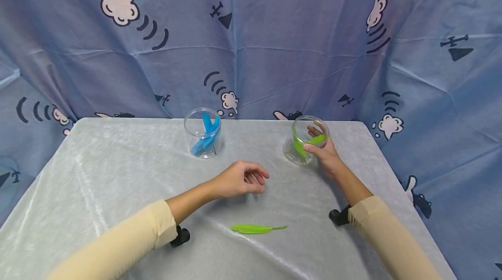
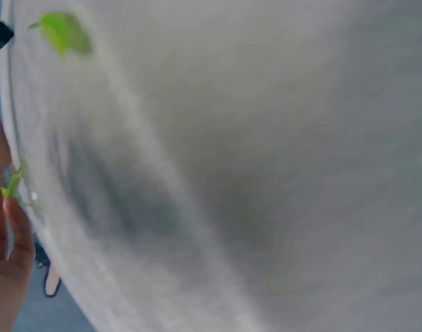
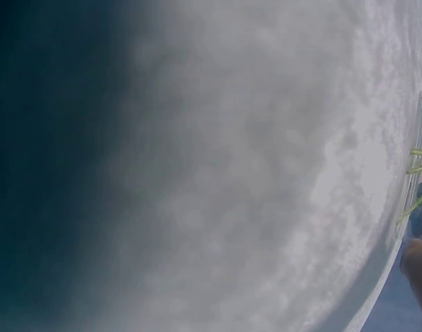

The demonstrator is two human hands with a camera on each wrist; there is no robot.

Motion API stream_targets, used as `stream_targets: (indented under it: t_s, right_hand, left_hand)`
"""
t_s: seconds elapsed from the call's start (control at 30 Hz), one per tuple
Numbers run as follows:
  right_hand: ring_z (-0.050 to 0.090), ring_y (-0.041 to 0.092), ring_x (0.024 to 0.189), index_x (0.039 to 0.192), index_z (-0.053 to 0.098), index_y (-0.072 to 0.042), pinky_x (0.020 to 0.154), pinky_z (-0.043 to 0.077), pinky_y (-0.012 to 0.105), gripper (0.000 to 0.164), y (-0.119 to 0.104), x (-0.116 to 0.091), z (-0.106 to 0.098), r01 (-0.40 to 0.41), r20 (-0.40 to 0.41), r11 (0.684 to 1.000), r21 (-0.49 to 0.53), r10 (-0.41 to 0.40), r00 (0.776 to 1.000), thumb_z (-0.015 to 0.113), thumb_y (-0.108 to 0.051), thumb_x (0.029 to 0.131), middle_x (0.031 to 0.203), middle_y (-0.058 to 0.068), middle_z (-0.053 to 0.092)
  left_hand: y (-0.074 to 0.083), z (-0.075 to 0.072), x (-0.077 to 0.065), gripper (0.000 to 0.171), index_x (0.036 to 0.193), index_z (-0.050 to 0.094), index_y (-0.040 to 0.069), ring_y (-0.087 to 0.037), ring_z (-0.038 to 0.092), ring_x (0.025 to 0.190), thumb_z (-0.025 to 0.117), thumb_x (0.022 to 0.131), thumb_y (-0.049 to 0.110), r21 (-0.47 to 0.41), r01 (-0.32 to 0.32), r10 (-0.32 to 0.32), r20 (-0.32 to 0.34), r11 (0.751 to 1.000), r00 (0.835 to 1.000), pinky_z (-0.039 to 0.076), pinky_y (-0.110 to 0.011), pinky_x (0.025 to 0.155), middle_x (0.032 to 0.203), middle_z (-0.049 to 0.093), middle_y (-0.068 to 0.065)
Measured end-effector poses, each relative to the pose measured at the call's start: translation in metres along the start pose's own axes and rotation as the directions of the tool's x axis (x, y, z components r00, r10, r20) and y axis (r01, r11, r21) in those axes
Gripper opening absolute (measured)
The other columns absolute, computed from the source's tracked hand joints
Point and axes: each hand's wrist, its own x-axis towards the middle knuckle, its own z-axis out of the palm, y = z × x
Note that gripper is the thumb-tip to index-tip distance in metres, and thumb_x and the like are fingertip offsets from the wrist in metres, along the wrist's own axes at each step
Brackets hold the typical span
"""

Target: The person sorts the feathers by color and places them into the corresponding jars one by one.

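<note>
In the head view my right hand grips a clear jar from its right side, thumb near the rim and fingers behind. Several green feathers lean inside that jar; their thin stems show at the right edge of the right wrist view. My left hand hovers over the middle of the table, fingers loosely bent and holding nothing. Nearer the front lies a single green feather, its stem pointing right. Part of the left hand appears at the edge of the left wrist view.
A second clear jar with several blue feathers stands at the back, left of centre. Pale grey cloth covers the table. Behind it hangs a blue patterned curtain, which also runs down both sides.
</note>
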Motion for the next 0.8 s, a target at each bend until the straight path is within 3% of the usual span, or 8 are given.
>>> stream_targets:
  t_s: [0.2, 0.5, 0.67, 0.8]
  right_hand:
    - [0.019, 0.031, 0.15, 0.151, 0.026, -0.024, 0.121, 0.013, 0.051, 0.082, -0.001, 0.0, 0.001, -0.001, 0.005, 1.0, -0.008, 0.001, 1.0, 0.062, 0.008, 0.086, 0.16, 0.021, 0.023]
    - [0.019, 0.03, 0.15, 0.156, 0.018, -0.016, 0.12, 0.014, 0.051, 0.085, -0.001, 0.002, 0.001, -0.001, 0.002, 1.0, -0.024, 0.002, 1.0, 0.062, 0.007, 0.087, 0.16, 0.02, 0.024]
    - [0.019, 0.03, 0.15, 0.156, 0.017, -0.015, 0.12, 0.014, 0.051, 0.085, 0.0, 0.001, 0.001, -0.003, 0.006, 1.0, -0.03, 0.004, 1.0, 0.062, 0.007, 0.087, 0.161, 0.02, 0.024]
    - [0.019, 0.031, 0.149, 0.155, 0.018, -0.015, 0.12, 0.015, 0.051, 0.084, 0.001, 0.001, 0.001, 0.003, 0.003, 1.0, -0.022, -0.003, 1.0, 0.061, 0.008, 0.087, 0.16, 0.021, 0.024]
  left_hand:
    - [-0.012, 0.004, -0.026, 0.036, 0.118, 0.066, -0.004, -0.015, 0.068, 0.077, 0.078, 0.085, 0.006, -0.015, 0.055, -0.053, 0.109, 0.998, 0.993, 0.053, -0.023, 0.07, 0.099, 0.07, -0.015]
    - [-0.024, 0.007, -0.051, 0.038, 0.121, 0.065, -0.002, -0.01, 0.066, 0.076, 0.077, 0.086, 0.007, -0.055, 0.114, -0.105, 0.136, 0.992, 0.985, 0.052, -0.021, 0.071, 0.099, 0.07, -0.012]
    - [-0.024, 0.01, -0.058, 0.037, 0.119, 0.068, 0.004, -0.007, 0.064, 0.067, 0.08, 0.084, 0.008, 0.008, 0.142, -0.141, 0.157, 0.99, 0.977, 0.05, -0.019, 0.063, 0.098, 0.07, -0.006]
    - [-0.024, 0.01, -0.06, 0.038, 0.117, 0.069, 0.008, -0.006, 0.066, 0.069, 0.082, 0.081, 0.011, 0.068, 0.135, -0.145, 0.182, 0.988, 0.973, 0.052, -0.019, 0.065, 0.098, 0.07, -0.002]
